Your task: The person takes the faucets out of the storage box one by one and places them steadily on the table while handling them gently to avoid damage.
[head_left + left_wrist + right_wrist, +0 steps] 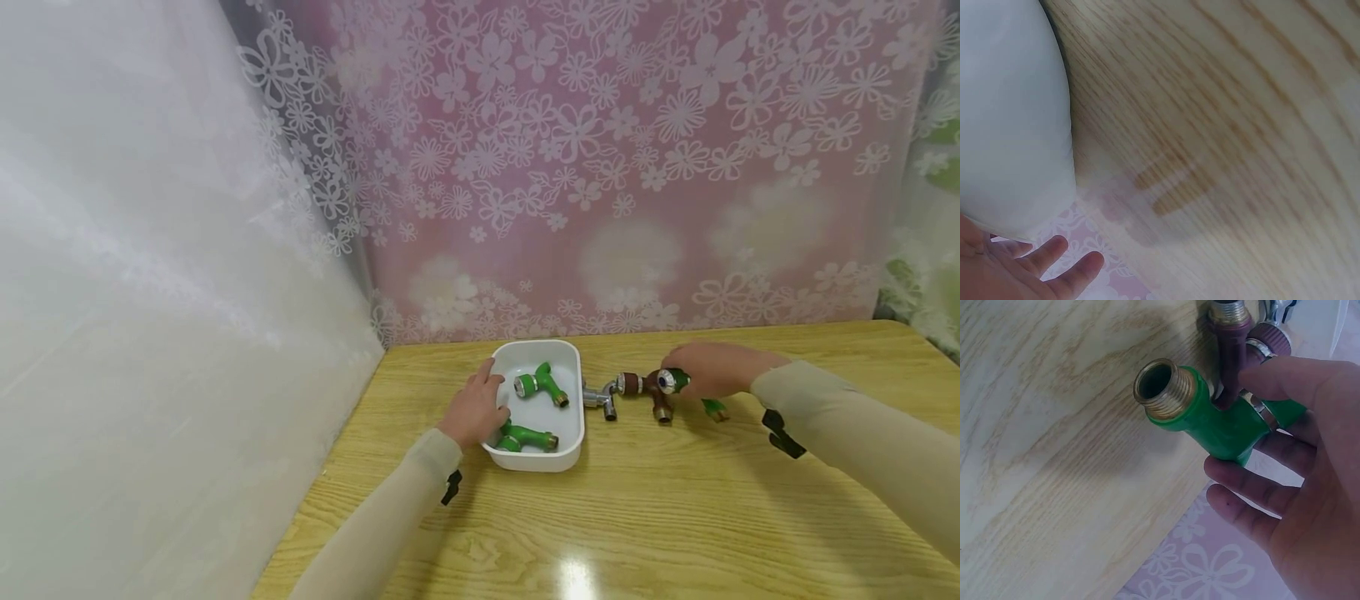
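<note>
My left hand [474, 410] rests at the left rim of a white tub [578, 417]; its fingers look fairly straight in the left wrist view. Two green taps [537, 439] with brass threaded ends lie inside the tub. My right hand [708, 369] holds another green tap [1225, 428] between thumb and fingers, its brass threaded mouth facing away from the palm. Just left of it in the head view is a brown tap [651, 387], partly behind the green one. A chrome tap [602, 400] lies between the brown tap and the tub's right wall.
All of this stands on a wood-grain table [600, 525]. Pink floral cloth [570, 208] hangs behind the table's back edge, and a pale sheet [172, 317] slants along the left side.
</note>
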Tool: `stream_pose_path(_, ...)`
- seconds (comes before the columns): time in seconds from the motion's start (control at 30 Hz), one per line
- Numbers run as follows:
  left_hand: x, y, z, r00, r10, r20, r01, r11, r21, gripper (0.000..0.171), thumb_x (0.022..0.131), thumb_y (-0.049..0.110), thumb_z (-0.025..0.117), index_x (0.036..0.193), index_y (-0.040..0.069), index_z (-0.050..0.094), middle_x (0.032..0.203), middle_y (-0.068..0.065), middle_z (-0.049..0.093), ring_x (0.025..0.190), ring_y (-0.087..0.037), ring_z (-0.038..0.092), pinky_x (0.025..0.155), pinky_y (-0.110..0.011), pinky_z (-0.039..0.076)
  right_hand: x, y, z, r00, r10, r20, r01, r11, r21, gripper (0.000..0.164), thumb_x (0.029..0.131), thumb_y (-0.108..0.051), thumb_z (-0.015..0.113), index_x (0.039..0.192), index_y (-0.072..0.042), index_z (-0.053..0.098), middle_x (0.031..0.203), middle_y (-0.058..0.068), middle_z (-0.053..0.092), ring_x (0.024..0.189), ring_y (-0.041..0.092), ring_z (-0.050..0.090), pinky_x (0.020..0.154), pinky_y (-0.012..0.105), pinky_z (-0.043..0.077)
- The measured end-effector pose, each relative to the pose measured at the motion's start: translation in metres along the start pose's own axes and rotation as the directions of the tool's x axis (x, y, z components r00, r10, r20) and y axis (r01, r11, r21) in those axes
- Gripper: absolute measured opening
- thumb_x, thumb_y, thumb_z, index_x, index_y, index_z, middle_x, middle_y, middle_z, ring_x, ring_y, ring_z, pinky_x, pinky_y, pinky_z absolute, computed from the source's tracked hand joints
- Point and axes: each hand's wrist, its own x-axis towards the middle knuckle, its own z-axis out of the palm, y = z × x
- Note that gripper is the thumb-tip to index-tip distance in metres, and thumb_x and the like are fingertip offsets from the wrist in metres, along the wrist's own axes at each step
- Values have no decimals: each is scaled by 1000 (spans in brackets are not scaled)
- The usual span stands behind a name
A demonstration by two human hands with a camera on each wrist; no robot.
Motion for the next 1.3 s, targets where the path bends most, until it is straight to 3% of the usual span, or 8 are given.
stream_pose_path(0.23,1,0,1,1000,-10,-1,10,1000,-10,55,96,29,61,145,9,50,168,-6,16,143,-29,41,105,-50,48,-1,8,3,999,15,29,-16,1000,18,51,92,-18,70,134,8,58,132,26,61,119,46,59,94,58,51)
stream_pose_path(0.47,1,1,1,1000,-8,2,8,1000,-8,55,96,29,61,145,9,50,168,-6,16,144,-30,40,105,-51,48,2,17,9,996,60,65,-64,995,71,43,89,-13,68,127,5,62,119,18,66,92,24,63,72,41,51)
stream_pose_path(0.6,1,1,1,1000,-7,-1,7,1000,-14,54,96,28,61,145,8,50,168,-6,16,144,-30,40,104,-51,48,3,19,10,995,68,70,-74,995,72,40,89,-13,69,125,4,63,117,15,67,88,18,60,70,36,47)
stream_pose_path(1.1,1,0,1,1000,-8,8,8,999,-35,54,95,28,60,144,7,51,168,-7,16,145,-33,39,106,-50,47,9,22,14,992,89,87,-96,993,76,25,90,-16,68,112,-3,67,99,3,64,78,16,53,67,35,43)
stream_pose_path(1.3,1,0,1,1000,-9,12,9,999,-39,55,95,28,60,145,8,50,169,-7,15,145,-33,38,107,-49,47,9,25,18,992,94,89,-101,991,84,8,89,-13,67,96,-10,66,84,-1,58,70,15,49,63,33,38)
